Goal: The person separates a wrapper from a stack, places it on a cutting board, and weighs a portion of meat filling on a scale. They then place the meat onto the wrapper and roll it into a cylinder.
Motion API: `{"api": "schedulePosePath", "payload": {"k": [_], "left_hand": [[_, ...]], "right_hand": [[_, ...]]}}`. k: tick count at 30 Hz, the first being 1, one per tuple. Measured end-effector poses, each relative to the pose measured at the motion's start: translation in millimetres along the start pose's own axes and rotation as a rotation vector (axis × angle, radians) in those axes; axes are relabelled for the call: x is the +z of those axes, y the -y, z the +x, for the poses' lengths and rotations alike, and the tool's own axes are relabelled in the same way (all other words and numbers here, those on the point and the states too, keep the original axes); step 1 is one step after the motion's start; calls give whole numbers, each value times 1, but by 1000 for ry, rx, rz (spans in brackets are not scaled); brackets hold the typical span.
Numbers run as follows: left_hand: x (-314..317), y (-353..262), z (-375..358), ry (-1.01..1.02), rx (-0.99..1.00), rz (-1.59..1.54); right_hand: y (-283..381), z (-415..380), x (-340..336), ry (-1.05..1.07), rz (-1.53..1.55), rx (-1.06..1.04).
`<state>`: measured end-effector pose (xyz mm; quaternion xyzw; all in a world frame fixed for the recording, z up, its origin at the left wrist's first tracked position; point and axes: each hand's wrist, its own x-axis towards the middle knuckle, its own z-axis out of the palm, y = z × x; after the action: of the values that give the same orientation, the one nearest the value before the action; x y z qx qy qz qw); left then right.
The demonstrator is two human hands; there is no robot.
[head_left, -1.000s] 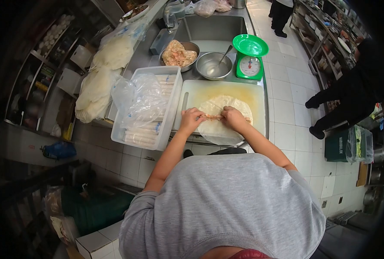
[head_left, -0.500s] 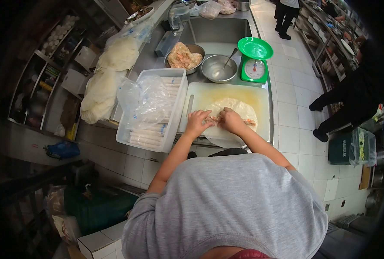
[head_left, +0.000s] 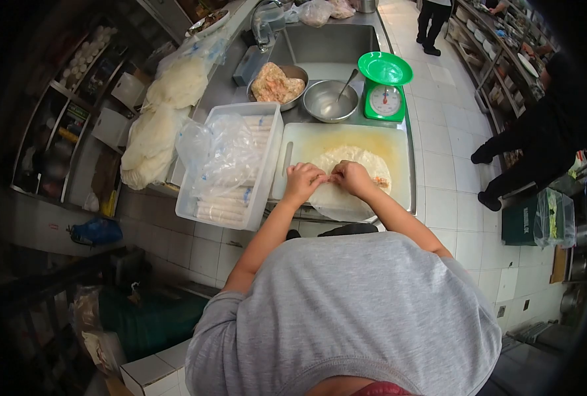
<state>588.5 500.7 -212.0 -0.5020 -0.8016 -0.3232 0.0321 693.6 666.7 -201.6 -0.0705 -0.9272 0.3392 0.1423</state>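
Observation:
A thin round wrapper (head_left: 346, 201) lies on the white cutting board (head_left: 402, 148) and reaches over its near edge. A strip of orange-pink filling (head_left: 382, 183) shows on it to the right of my hands. My left hand (head_left: 305, 181) is closed, its fingers pinching the wrapper around the left part of the filling. Close beside it, my right hand (head_left: 349, 177) is closed too, with fingertips on the wrapper. The fingertips of both hands nearly meet. To the left, a plastic tub (head_left: 275, 142) holds several pale rolls (head_left: 221, 210) under a clear bag (head_left: 224, 148).
Behind the board are a bowl of filling (head_left: 277, 84), a metal bowl with a spoon (head_left: 331, 101), a green scale (head_left: 384, 101) and a sink (head_left: 326, 46). Stacked wrappers (head_left: 155, 138) lie at the left. Two people in dark trousers stand at the right.
My left hand has moved slightly right and its fingers have closed in. The wrapper now covers the filling between my hands, which showed there before.

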Motion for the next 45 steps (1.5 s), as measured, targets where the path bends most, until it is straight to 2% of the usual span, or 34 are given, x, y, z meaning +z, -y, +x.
{"api": "schedulePosePath", "payload": {"k": [4,7,10,13,16,19,22,24,26,29,32,33,36,38,42,45], "left_hand": [[6,2,1,42,-4,33],[1,5,-4,58,6,20],[-11,-2,-21,24,24,53],[-29,-12,-41,66,106,135],[-36,-26,-62,99,249,216],[-17,-31,-69,109,323,283],[0,-38,-62,72,374,196],[6,-42,-57,27,428,90],[3,-45,-54,-24,392,21],[-14,-51,-37,-92,347,-4],[-22,-57,-2,-182,271,24],[-21,-57,13,-218,242,35],[-11,-49,54,-245,168,-1],[-1,-37,77,-243,149,25],[19,-11,103,-182,114,120],[26,-13,104,-316,100,300]], "right_hand": [[1,0,3,42,-5,-35],[-8,-7,-4,-24,-4,-138],[-7,-25,-47,-229,25,-44],[-16,-57,-92,-130,92,9],[-22,-94,-94,87,86,24],[-15,-116,-75,108,48,-185],[-2,-117,-63,11,-212,-361],[-7,-121,-56,-1,-173,-326],[-16,-122,-54,-33,-132,-309],[-42,-122,-54,-21,-104,-150],[-35,-107,-69,-305,-217,-62],[-19,-97,-76,-506,-231,-86],[3,-83,-71,-586,-170,-303],[12,-73,-58,-279,-152,-370],[-19,-48,-22,-232,-390,-299],[-34,-41,-15,-174,-375,-220]]}}
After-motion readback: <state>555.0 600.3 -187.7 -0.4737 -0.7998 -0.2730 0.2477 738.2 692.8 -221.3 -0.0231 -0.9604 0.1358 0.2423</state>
